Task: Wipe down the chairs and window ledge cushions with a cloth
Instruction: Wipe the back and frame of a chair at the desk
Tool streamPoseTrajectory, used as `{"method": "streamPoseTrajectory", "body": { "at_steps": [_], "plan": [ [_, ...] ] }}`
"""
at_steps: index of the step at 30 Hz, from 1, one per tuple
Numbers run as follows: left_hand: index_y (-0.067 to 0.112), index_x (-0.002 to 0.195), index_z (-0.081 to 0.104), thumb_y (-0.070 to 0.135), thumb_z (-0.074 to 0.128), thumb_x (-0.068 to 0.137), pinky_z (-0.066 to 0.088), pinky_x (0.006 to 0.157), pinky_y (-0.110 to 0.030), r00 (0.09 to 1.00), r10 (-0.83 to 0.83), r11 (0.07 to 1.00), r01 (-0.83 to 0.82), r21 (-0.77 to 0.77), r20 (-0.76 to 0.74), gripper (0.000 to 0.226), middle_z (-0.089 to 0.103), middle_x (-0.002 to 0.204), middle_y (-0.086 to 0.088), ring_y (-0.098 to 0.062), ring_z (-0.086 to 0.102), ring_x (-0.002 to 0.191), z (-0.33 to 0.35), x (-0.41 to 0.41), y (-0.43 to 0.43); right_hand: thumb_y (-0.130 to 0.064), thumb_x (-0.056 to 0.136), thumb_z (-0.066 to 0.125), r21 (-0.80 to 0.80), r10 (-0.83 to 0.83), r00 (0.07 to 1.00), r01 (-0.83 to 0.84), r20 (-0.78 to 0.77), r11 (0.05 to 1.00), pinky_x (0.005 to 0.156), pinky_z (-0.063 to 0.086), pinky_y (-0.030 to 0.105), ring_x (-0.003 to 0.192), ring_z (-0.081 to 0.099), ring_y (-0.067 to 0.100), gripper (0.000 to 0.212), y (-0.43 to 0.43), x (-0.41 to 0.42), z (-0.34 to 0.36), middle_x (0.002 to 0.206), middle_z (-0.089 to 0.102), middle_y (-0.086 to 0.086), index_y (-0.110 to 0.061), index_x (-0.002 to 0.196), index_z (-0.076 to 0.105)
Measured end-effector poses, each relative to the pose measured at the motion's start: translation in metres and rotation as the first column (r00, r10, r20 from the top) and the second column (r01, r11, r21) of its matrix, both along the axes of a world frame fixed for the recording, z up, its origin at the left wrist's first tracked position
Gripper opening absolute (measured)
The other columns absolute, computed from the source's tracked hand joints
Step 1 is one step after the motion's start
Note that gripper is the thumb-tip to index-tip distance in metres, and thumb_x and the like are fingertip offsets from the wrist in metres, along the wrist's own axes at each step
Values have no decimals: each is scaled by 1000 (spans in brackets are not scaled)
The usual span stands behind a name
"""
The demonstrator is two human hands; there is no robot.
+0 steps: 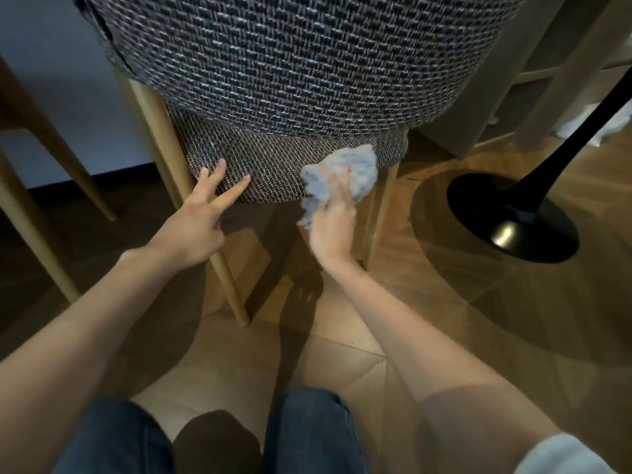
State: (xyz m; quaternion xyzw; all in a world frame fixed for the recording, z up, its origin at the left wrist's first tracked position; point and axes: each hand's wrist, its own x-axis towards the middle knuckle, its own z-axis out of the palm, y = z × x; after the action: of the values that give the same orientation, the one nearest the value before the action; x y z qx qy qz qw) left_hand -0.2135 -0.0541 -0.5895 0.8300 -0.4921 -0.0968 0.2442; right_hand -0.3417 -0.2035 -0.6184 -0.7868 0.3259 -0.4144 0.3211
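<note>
- Your R hand point(333, 222) has its fingers curled round a bunched grey cloth point(355, 169) and presses it on the seat point(266, 165) edge, R side, just above a leg.
- Your L hand point(196, 217) holds nothing. Two fingers are straight and spread, tips touching the seat edge on the L side. The other fingers look tucked in.
- The hands are apart, w/ bare weave between them.
- The chair point(290, 63) fills the top of view. Its woven back hangs over the seat, and a wood leg point(219, 268) runs down under your L hand.
- Progress, my read: you're mid-wipe on this chair's seat rim, so early to middle of the job.
- The fabric shows no wet marks or streaks, so I can't tell which parts are already wiped.
- Likely left on this chair: the rim stretch between your hands, plus the back and seat top if not yet done.
- More wood legs point(51, 138) at L look like another chair, prob. still to do.
- No window ledge cushions in view, so count them as still to do.
- A black pedestal base point(513, 220) stands on the floor point(444, 302) near the chair, R side. Mind it when you shift round.
</note>
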Motion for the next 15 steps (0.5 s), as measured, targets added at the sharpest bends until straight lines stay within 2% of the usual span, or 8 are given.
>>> {"method": "streamPoseTrajectory", "body": {
  "at_steps": [2, 4, 7, 9, 11, 13, 15],
  "plan": [
    [32, 151, 12, -22, 37, 81, 5, 105, -19, 999, -4, 1000, 2, -26, -54, 92, -10, 159, 10, -6, -14, 143, 4, -1, 8, 8, 90, 46, -38, 100, 994, -102, -42, 994, 91, 41, 20, 130, 47, 28, 56, 37, 8, -3, 158, 20, 10, -20, 138, 48],
    [26, 152, 13, -23, 36, 80, 6, 109, -17, 992, 11, 998, -19, -65, -124, 90, 0, 160, 8, -4, -3, 143, 7, 1, 20, 5, 90, 50, -29, 174, 983, -176, -55, 984, 86, 42, 24, 124, 53, 28, 56, 66, 18, -2, 159, 19, 11, -22, 138, 47],
    [27, 152, 13, -19, 39, 83, 16, 110, -21, 981, 71, 994, -85, -70, -180, 87, 7, 160, 8, -8, 8, 144, 2, 4, 45, 2, 92, 50, -1, 233, 964, -235, -127, 972, 91, 48, 35, 119, 57, 28, 57, 88, 29, 4, 159, 16, 11, -23, 142, 42],
    [27, 152, 15, -16, 40, 87, 15, 107, -18, 957, 140, 979, -172, -108, -255, 82, 9, 160, 8, -4, 8, 143, -2, 8, 61, 1, 92, 49, -10, 304, 929, -313, -210, 950, 90, 52, 40, 112, 60, 30, 57, 96, 31, 8, 159, 15, 10, -22, 144, 41],
    [27, 151, 18, -11, 40, 91, 15, 104, -16, 917, 210, 950, -274, -152, -340, 75, 12, 159, 8, 2, 10, 136, -5, 13, 74, 2, 92, 48, -27, 376, 880, -400, -291, 916, 86, 54, 41, 104, 63, 29, 58, 101, 32, 11, 160, 16, 8, -23, 144, 41],
    [28, 150, 20, -7, 41, 93, 14, 104, -17, 889, 245, 929, -330, -170, -388, 70, 13, 159, 9, 0, 12, 139, -4, 17, 86, 3, 90, 47, -17, 436, 831, -470, -345, 883, 83, 55, 40, 97, 66, 27, 59, 101, 31, 17, 159, 19, 6, -24, 142, 43],
    [27, 150, 22, -4, 41, 94, 15, 105, -18, 885, 247, 922, -340, -185, -395, 67, 16, 158, 9, -7, 13, 143, 0, 20, 95, 5, 88, 49, 23, 499, 773, -533, -392, 846, 88, 54, 37, 107, 63, 26, 60, 97, 28, 25, 158, 24, 4, -25, 140, 47]
  ]
}}
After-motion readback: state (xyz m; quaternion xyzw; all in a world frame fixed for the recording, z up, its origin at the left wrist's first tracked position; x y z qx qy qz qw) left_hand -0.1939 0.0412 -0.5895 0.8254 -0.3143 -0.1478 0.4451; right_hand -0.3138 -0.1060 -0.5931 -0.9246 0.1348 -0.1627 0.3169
